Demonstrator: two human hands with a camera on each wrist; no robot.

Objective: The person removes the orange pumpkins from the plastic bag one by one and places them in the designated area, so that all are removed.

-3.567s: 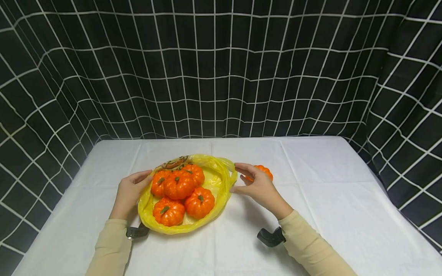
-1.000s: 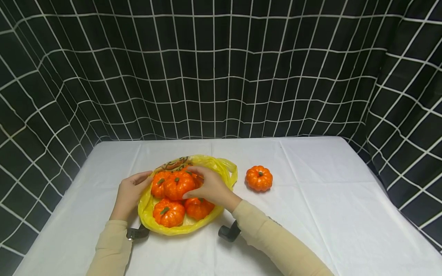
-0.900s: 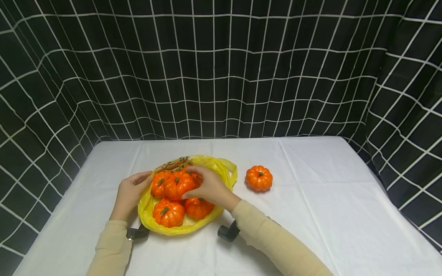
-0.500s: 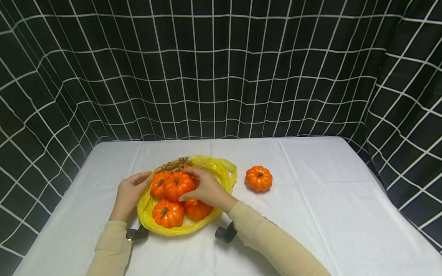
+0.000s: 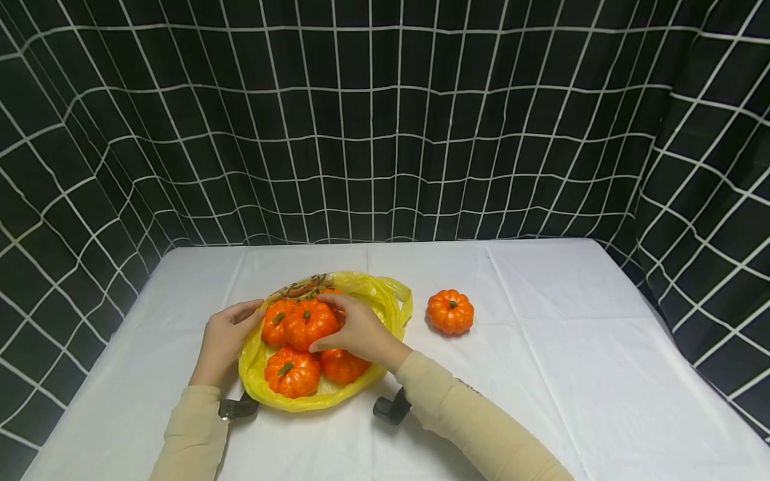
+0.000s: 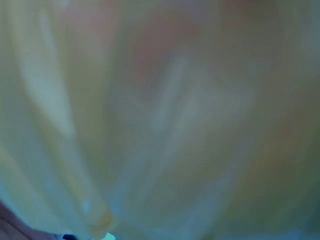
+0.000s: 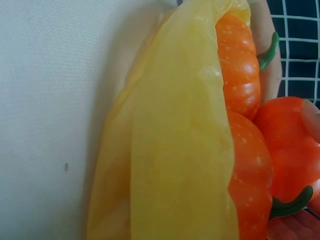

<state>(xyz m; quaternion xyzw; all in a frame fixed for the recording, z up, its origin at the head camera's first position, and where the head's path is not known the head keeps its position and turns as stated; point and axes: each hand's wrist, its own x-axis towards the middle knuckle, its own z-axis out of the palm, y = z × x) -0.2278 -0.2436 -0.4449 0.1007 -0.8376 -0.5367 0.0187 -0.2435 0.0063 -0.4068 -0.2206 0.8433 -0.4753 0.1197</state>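
In the head view a yellow plastic bag (image 5: 319, 403) sits with its mouth wide, holding several small orange pumpkins with green stems. My right hand (image 5: 363, 331) is inside the mouth and grips the topmost pumpkin (image 5: 305, 325), thumb on its near side and fingers on its far side. At the bag's left rim, my left hand (image 5: 225, 334) holds the plastic between thumb and fingers. Pale, blurred plastic (image 6: 165, 125) fills the left wrist view. In the right wrist view the gripped pumpkin (image 7: 285, 145) shows beside two others, and my thumb (image 7: 312, 120) touches it.
One loose pumpkin (image 5: 450, 312) lies on the white tablecloth (image 5: 541, 347), right of the bag. A bag handle loop (image 5: 400, 304) sticks out on that side. Black curtains with a white grid (image 5: 385, 133) stand behind the table and along both sides.
Earlier, my right hand was at the bag's right rim, in front of the loose pumpkin. It has moved left into the bag and taken hold of the top pumpkin. My left hand has stayed put.
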